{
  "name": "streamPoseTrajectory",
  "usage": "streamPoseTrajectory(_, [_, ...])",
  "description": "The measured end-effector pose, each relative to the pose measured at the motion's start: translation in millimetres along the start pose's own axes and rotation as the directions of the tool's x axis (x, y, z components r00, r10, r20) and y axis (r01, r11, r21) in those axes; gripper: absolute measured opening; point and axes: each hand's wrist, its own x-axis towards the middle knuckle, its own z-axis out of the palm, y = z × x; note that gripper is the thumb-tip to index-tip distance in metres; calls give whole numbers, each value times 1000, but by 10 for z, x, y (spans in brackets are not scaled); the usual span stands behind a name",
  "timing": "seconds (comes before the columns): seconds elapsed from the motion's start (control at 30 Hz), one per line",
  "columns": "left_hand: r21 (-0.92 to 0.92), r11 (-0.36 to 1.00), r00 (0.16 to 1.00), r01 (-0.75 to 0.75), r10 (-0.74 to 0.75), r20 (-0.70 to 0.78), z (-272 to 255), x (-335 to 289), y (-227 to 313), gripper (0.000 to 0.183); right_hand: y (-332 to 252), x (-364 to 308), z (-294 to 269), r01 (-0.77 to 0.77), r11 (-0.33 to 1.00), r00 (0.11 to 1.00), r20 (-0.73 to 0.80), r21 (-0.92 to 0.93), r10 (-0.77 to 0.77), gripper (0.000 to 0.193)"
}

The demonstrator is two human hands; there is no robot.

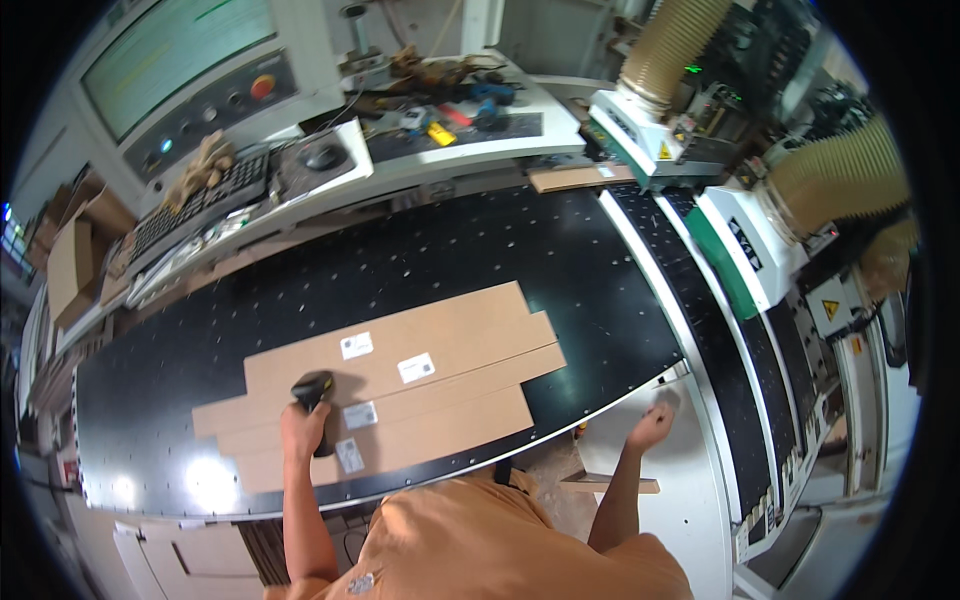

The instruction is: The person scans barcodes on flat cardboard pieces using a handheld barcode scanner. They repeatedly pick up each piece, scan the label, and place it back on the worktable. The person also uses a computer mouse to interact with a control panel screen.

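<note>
My left hand (302,432) is wrapped round the grip of a black handheld barcode scanner (313,385). The scanner is over several long brown boards (455,330) lying side by side on the black table. White labels with printed codes are stuck on them: one label (357,346) near the far edge, another label (416,368) nearer the middle, and two more close to the scanner. Off to the right, my right hand (652,426) has its fingers curled in above a white surface, away from the boards. Whether anything is inside those fingers is hidden.
The black table (450,240) is dotted with small light spots. Beyond it stand a keyboard (205,205), a mouse (322,154), a control panel with a screen (180,55), and a cluttered tool shelf (480,130). Machine heads with ribbed hoses (675,50) stand at right.
</note>
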Motion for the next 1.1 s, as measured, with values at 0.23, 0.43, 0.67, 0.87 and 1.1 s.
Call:
streamPoseTrajectory(0.23, [-550,835,999,-33,34,-9,-81,50,253,30,1351,-1475,578,231,963,647,761,-135,-49,55])
streamPoseTrajectory(0.43, [-707,707,998,-5,44,37,237,446,587,32,1309,-1835,1142,-78,995,412,906,-68,95,51])
streamPoseTrajectory(0.67, [-779,623,995,-73,96,-16,602,884,592,26,1182,-1605,747,-39,919,673,669,-393,315,30])
streamPoseTrajectory(0.87, [-847,532,988,-24,144,63,736,946,501,24,840,-1478,514,-148,912,812,480,-383,333,63])
streamPoseTrajectory(1.1, [-781,616,989,-106,143,-22,773,1064,400,38,652,-1143,798,-104,864,878,362,-493,312,53])
